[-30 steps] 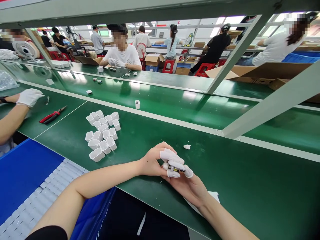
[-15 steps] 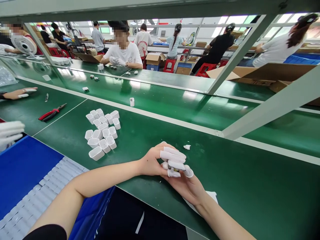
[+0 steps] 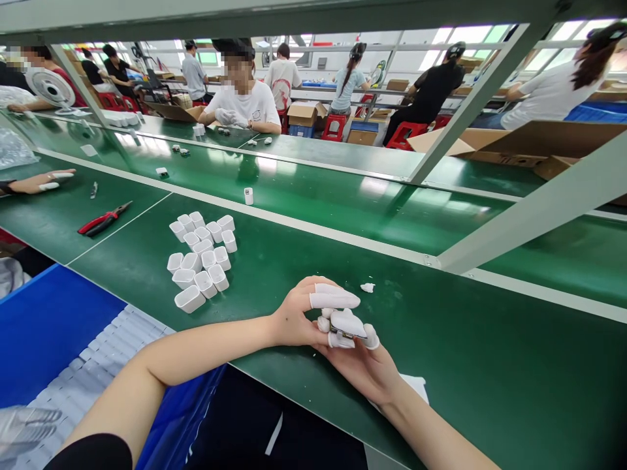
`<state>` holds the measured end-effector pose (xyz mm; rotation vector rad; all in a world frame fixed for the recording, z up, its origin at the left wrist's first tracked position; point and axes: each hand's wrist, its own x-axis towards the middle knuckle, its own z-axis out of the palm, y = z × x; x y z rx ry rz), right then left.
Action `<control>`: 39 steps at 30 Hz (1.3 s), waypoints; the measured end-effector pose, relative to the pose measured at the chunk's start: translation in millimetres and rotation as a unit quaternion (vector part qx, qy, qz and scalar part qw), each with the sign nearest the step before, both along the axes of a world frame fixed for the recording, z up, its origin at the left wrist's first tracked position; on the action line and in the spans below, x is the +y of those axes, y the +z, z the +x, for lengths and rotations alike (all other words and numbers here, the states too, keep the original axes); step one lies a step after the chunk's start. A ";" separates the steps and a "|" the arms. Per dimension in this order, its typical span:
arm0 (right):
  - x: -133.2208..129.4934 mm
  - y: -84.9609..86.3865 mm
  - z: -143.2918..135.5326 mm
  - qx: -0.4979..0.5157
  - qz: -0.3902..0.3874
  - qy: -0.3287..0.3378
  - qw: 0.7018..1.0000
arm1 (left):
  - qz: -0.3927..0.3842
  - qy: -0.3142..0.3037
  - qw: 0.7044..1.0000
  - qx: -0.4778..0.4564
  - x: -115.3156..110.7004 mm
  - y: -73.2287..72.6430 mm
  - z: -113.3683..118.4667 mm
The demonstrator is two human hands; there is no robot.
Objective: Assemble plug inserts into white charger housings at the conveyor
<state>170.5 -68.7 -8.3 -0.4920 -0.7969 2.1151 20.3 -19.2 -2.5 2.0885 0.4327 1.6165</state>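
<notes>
My left hand [image 3: 296, 316] and my right hand [image 3: 369, 369] meet above the green bench, with white finger cots on several fingers. Between their fingertips is a small charger part [image 3: 347, 324], with a smooth white face and a thin dark edge showing metal contacts. My left thumb and fingers grip its left side; one left finger stretches above it. On the right, fingers of my right hand close on the part, partly hidden behind it. To the left, several hollow white charger housings [image 3: 190, 299] stand grouped on the bench. A white scrap [image 3: 367, 287] lies beyond my hands.
Red-handled pliers [image 3: 105, 219] lie at left. A blue bin [image 3: 36, 326] at lower left holds rows of white pieces, with another person's blurred gloved hand [image 3: 29, 427] over them. Small parts, including a white charger [image 3: 249, 196], sit on the conveyor belt. A slanting metal post [image 3: 519, 202] rises at right.
The charger part has tilted slightly between my fingers, and my left fingers have shifted on it. The other person's gloved hand has moved down over the bin. Items on the conveyor have slid left.
</notes>
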 end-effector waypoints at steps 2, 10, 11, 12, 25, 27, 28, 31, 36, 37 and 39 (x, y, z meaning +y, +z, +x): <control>-0.8 -0.5 0.7 -0.011 0.000 0.001 1.000 | 0.014 -0.006 1.000 0.000 -0.1 1.9 0.0; -0.5 -2.0 1.4 -0.036 0.021 0.011 0.999 | -0.099 -0.065 0.992 0.035 -3.1 2.1 -0.1; 0.3 -1.3 1.7 -0.046 0.028 0.010 0.998 | -0.121 -0.077 0.989 0.044 -4.3 1.0 -0.4; 0.9 -0.3 2.1 -0.054 0.035 0.012 0.998 | -0.139 -0.090 0.985 0.045 -5.7 -0.1 -0.6; -0.3 7.0 2.5 -0.102 0.004 0.037 0.994 | -0.214 -0.153 0.964 0.043 -11.8 -9.7 0.5; 1.4 7.5 6.1 -0.104 0.016 0.035 0.994 | -0.179 -0.148 0.971 0.050 -10.8 -6.3 -1.1; 2.5 8.8 8.1 -0.098 0.028 0.035 0.994 | -0.159 -0.139 0.976 0.051 -10.5 -3.7 -2.3; 5.7 15.9 13.5 -0.090 0.064 -0.017 0.994 | -0.113 -0.070 0.991 0.027 -10.2 4.6 -5.6; 7.2 24.3 16.1 -0.203 0.149 -0.204 0.946 | -0.105 -0.034 0.994 0.019 -9.2 5.6 -5.7; 7.3 24.2 16.3 -0.238 0.184 -0.245 0.922 | -0.155 -0.061 0.986 0.019 -8.6 4.4 -5.2; 8.0 22.8 17.6 -0.316 0.276 -0.325 0.847 | -0.292 -0.135 0.947 -0.009 -6.7 2.7 -4.2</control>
